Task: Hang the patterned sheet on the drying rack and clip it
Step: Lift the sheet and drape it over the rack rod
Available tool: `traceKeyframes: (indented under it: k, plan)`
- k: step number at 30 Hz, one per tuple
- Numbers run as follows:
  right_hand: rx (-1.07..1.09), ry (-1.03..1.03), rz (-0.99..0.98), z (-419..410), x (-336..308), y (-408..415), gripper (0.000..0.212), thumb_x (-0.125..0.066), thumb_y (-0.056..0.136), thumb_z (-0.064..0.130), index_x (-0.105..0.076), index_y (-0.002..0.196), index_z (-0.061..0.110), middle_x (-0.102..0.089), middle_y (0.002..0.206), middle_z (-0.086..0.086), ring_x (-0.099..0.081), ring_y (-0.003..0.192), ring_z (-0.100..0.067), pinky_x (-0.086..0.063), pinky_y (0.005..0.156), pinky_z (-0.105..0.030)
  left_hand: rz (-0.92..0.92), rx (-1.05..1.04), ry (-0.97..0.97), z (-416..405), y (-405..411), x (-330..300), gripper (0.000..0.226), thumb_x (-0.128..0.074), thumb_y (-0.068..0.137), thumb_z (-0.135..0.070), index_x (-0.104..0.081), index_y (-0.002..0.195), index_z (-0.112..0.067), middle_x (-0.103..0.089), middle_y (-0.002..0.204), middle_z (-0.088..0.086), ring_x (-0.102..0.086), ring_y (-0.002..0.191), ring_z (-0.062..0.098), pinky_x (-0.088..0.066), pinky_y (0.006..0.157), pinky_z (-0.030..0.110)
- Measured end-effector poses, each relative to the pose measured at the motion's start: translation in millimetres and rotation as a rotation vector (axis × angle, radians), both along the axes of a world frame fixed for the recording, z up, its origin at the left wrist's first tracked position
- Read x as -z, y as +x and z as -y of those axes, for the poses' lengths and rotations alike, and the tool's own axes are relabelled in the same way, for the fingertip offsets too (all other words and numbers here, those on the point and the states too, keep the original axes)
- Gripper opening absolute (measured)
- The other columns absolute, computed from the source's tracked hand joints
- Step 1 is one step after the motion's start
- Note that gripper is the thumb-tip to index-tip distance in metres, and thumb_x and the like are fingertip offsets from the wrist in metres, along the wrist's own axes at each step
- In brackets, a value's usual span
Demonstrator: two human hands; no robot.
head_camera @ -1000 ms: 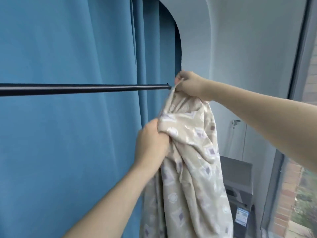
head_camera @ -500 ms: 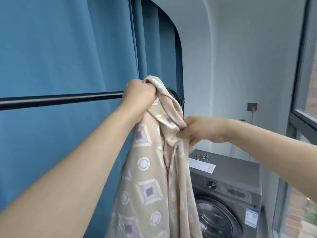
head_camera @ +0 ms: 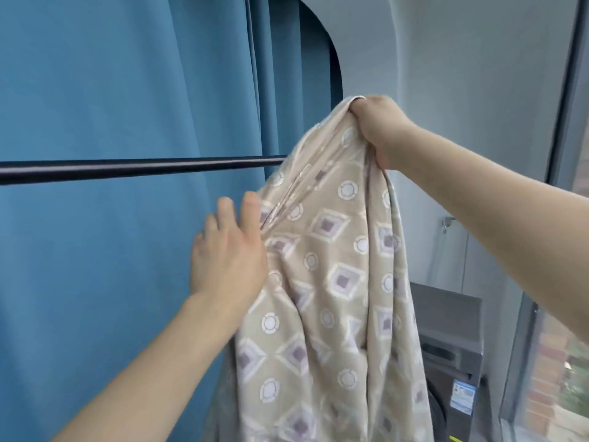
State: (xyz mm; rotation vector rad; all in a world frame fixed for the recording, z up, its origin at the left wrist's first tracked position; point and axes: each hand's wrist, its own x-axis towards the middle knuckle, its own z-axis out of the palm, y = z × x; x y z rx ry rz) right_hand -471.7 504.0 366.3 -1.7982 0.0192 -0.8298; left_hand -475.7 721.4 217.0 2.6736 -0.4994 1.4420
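The patterned sheet (head_camera: 334, 282), beige with circles and diamonds, hangs bunched in front of me. My right hand (head_camera: 376, 129) grips its top edge, raised above the level of the black rack rod (head_camera: 143, 167). The rod runs level from the left, and its right end is hidden behind the sheet. My left hand (head_camera: 229, 250) is at the sheet's left edge just below the rod, fingers pointing up. Folds gather at its index finger, and its thumb is hidden behind the cloth. No clip is in view.
A blue curtain (head_camera: 111, 90) hangs close behind the rod. A grey washing machine (head_camera: 452, 346) stands low on the right behind the sheet, beside a window frame (head_camera: 522, 346). A pale wall (head_camera: 462, 90) fills the upper right.
My left hand has left the sheet's top at the rod and dropped to its left edge. My right hand has risen from the sheet's middle and now holds the top.
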Motion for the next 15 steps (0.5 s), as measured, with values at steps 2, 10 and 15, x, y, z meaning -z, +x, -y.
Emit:
traceKeyframes:
  k: [2,10,15]
  plan:
    - [0.005,0.062,0.007,7,-3,6,0.015,-0.039,0.085,0.018,-0.053,0.085,0.015,-0.052,0.079,-0.009,-0.052,0.073,-0.024,-0.043,0.067,-0.034,0.050,0.012,0.062,1,-4,25,0.041,-0.059,0.070,-0.003,-0.049,0.110,-0.006,-0.047,0.087,0.015,-0.048,0.069,0.032,-0.036,0.057,0.041]
    - [0.600,-0.863,-0.219,69,32,7,0.027,-0.036,0.095,0.028,-0.052,0.087,0.008,-0.055,0.092,-0.018,-0.052,0.089,-0.035,-0.037,0.072,-0.035,-0.604,0.479,-0.848,1,2,-4,0.025,-0.036,0.093,-0.008,-0.057,0.080,-0.012,-0.067,0.079,0.006,-0.062,0.078,0.029,-0.046,0.065,0.033]
    - [-0.079,-0.744,-0.604,72,83,-11,0.046,-0.049,0.094,0.046,-0.038,0.138,0.037,-0.053,0.135,0.005,-0.050,0.119,-0.016,-0.035,0.106,-0.034,-0.865,0.760,-1.127,44,9,-75,0.014,-0.043,0.069,-0.007,-0.056,0.067,-0.011,-0.051,0.066,0.012,-0.052,0.066,0.026,-0.054,0.065,0.053]
